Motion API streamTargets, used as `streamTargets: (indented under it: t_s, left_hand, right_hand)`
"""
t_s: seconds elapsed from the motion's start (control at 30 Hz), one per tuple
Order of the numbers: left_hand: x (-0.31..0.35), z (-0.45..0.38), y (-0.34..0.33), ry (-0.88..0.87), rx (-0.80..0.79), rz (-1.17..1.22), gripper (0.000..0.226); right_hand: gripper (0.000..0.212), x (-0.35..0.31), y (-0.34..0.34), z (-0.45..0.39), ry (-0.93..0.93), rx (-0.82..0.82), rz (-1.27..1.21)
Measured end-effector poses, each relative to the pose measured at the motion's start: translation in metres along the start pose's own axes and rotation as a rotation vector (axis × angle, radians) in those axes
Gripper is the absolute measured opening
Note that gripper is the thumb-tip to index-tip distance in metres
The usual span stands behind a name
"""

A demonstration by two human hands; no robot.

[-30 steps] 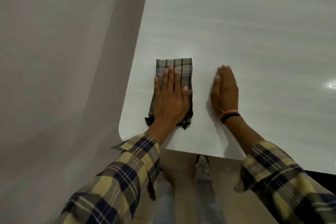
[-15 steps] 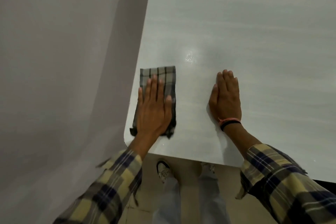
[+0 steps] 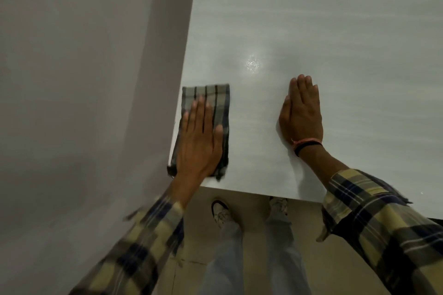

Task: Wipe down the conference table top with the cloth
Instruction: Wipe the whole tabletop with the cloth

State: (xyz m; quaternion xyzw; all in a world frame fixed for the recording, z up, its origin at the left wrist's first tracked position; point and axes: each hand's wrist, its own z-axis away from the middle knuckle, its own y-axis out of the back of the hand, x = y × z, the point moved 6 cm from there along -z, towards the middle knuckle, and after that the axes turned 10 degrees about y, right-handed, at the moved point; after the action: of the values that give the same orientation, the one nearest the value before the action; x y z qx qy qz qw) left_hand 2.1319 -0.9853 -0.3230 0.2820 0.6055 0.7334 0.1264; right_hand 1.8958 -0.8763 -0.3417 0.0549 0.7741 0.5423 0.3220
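Pressing flat, our left hand lies with fingers straight on the folded cloth, gripping nothing, at the table corner's left edge. Our right hand rests flat, empty. We judge the cloth could slip over that edge.

The left hand lies flat, palm down, fingers straight and together, pressing on the cloth. The right hand also lies flat, palm down, fingers together, well apart from the left. Both forearms reach forward in plaid sleeves.
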Motion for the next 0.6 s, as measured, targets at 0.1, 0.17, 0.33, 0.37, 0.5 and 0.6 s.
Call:
streamTargets:
  t_s: [0.1, 0.17, 0.33, 0.37, 0.5, 0.6]
  left_hand:
    - [-0.01, 0.032, -0.002, 0.009, -0.006, -0.035, 0.063]
    - [-0.009, 0.01, -0.002, -0.007, -0.007, -0.059, 0.063]
    - [-0.007, -0.073, 0.009, 0.02, 0.004, -0.045, 0.063]
    - [-0.007, -0.07, 0.01, 0.026, 0.008, -0.037, 0.062]
    - [-0.015, 0.018, 0.005, 0.022, -0.022, -0.014, 0.062]
    - [-0.022, 0.06, 0.0, 0.007, -0.048, -0.012, 0.063]
  right_hand:
    - [0.054, -0.001, -0.001, 0.0, 0.007, -0.008, 0.019]
    - [0.053, 0.0, -0.001, 0.0, 0.001, -0.008, 0.021]
    - [0.053, 0.001, 0.001, 0.001, -0.013, -0.028, 0.01]
    - [0.053, 0.002, 0.002, 0.001, -0.016, -0.026, 0.006]
    - [0.054, 0.001, 0.001, 0.001, -0.012, -0.021, -0.002]
    - [0.053, 0.0, 0.0, 0.003, -0.007, -0.019, 0.009]
